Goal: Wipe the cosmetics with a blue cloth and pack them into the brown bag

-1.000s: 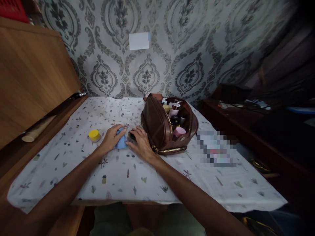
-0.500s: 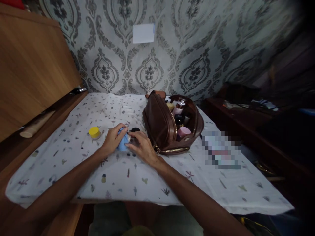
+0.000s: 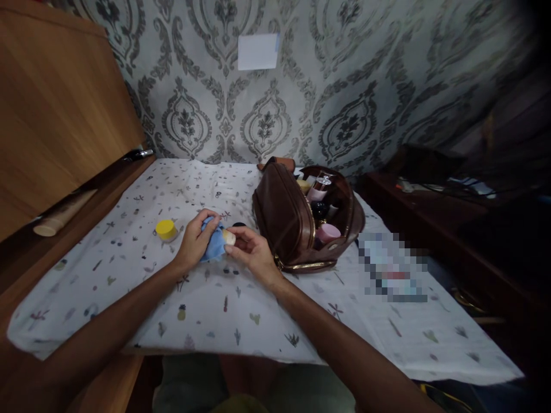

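Note:
My left hand [image 3: 196, 242] is closed around a bunched blue cloth [image 3: 212, 245]. Out of the cloth's right side pokes a small whitish container [image 3: 229, 237], yellowish where it meets the cloth. My right hand [image 3: 255, 253] pinches this container's outer end between thumb and fingers. Its other end is hidden in the cloth. To the left of my left hand stands a small jar with a yellow lid [image 3: 165, 229]. A dark round thing [image 3: 238, 225], perhaps a lid, lies just behind my right fingers and is partly covered by them.
A brown cosmetic bag [image 3: 282, 212] stands unzipped at my right, holding several bottles and a pink-lidded jar [image 3: 329, 232]. A blurred-out flat item [image 3: 394, 267] lies right of it. Patterned white cloth [image 3: 206, 310] covers the table. A wooden cabinet [image 3: 64, 109] borders the left.
The whitish container now shows more beyond the blue cloth, and my right fingers have closed on its end. The view has shifted slightly.

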Tool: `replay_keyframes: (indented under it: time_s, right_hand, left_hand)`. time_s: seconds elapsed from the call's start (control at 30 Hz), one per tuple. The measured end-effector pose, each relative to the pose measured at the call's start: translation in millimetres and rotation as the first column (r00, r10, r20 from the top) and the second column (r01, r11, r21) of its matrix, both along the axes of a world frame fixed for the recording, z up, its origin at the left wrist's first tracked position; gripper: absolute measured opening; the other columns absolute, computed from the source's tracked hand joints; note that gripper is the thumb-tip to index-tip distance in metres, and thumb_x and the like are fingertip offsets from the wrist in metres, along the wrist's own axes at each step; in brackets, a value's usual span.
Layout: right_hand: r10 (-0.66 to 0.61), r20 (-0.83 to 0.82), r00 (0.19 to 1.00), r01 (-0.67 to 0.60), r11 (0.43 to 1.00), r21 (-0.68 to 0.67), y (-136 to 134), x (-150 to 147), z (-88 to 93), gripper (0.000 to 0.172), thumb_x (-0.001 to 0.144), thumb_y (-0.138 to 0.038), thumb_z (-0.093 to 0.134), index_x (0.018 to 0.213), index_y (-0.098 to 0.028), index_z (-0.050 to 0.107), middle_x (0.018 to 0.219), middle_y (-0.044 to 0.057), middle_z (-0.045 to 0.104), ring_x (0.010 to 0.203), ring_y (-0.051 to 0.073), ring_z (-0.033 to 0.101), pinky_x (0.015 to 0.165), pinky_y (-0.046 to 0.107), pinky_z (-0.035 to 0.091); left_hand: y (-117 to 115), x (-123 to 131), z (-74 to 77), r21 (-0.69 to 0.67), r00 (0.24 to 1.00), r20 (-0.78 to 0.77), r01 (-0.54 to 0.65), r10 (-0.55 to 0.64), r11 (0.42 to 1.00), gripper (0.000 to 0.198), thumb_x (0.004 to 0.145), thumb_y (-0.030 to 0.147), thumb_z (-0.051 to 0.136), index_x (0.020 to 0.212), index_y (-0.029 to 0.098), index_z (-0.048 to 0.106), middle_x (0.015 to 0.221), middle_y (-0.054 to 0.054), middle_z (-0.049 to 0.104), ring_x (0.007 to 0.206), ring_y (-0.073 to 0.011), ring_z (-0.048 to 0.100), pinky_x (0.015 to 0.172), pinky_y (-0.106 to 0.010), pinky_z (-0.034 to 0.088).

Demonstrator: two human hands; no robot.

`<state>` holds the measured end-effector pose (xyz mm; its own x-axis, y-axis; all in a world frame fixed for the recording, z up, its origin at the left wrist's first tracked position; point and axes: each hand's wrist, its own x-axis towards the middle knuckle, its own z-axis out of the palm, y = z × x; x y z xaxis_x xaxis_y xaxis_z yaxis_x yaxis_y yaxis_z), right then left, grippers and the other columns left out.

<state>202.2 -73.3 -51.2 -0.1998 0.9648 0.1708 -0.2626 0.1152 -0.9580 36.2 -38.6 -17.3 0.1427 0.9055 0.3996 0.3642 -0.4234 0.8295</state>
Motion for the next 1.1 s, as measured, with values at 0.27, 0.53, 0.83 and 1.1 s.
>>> replay_keyframes:
  time_s: [0.27, 0.53, 0.83, 1.1]
  right_hand:
    - [0.003, -0.263, 0.965, -0.037, 0.991, -0.126, 2.4, 1.2, 4.0, 0.045, 0.068, -0.043, 0.088, 0.104, -0.024, 0.069, 0.093, 0.0, 0.07, 0.07, 0.011, 0.064, 0.066, 0.026, 0.058]
    - [0.023, -0.328, 0.944, -0.089, 0.978, -0.187, -1.6, 1.5, 10.7, 0.042, 0.065, -0.043, 0.091, 0.087, -0.022, 0.063, 0.072, -0.005, 0.07, 0.059, 0.009, 0.066, 0.056, 0.02, 0.053]
    - [0.053, -0.23, 0.972, -0.077, 0.992, -0.095, -3.4, 0.8, 8.8, 0.037, 0.065, -0.036, 0.092, 0.089, -0.022, 0.068, 0.084, -0.004, 0.071, 0.066, 0.009, 0.067, 0.061, 0.021, 0.054]
    - [0.04, -0.357, 0.933, -0.111, 0.977, -0.18, -3.0, 0.9, 12.2, 0.038, 0.065, -0.037, 0.092, 0.094, -0.023, 0.071, 0.089, -0.001, 0.073, 0.071, 0.011, 0.069, 0.067, 0.023, 0.057]
  left_hand:
    - [-6.7, -6.7, -0.3, 0.19, 0.968, -0.196, 0.197, -0.159, 0.962, 0.041, 0.099, 0.05, 0.042, 0.121, 0.019, 0.057, 0.105, -0.007, 0.067, 0.091, -0.0199, 0.063, 0.083, -0.031, 0.05]
    - [-4.0, -7.9, -5.4, 0.266, 0.93, -0.302, 0.293, -0.209, 0.919, 0.031, 0.1, 0.043, 0.046, 0.113, 0.018, 0.059, 0.097, -0.005, 0.065, 0.085, -0.0175, 0.062, 0.079, -0.028, 0.049]
    - [-7.2, -2.4, 1.5, 0.119, 0.97, -0.049, 0.241, -0.237, 0.963, 0.026, 0.101, 0.038, 0.044, 0.088, 0.02, 0.057, 0.073, 0.003, 0.057, 0.064, -0.0121, 0.052, 0.062, -0.023, 0.043]
    - [-5.5, -4.4, 2.7, 0.038, 0.983, 0.036, 0.178, -0.179, 0.983, 0.016, 0.093, 0.027, 0.048, 0.105, 0.02, 0.058, 0.089, 0.0, 0.061, 0.076, -0.0149, 0.057, 0.07, -0.026, 0.048]
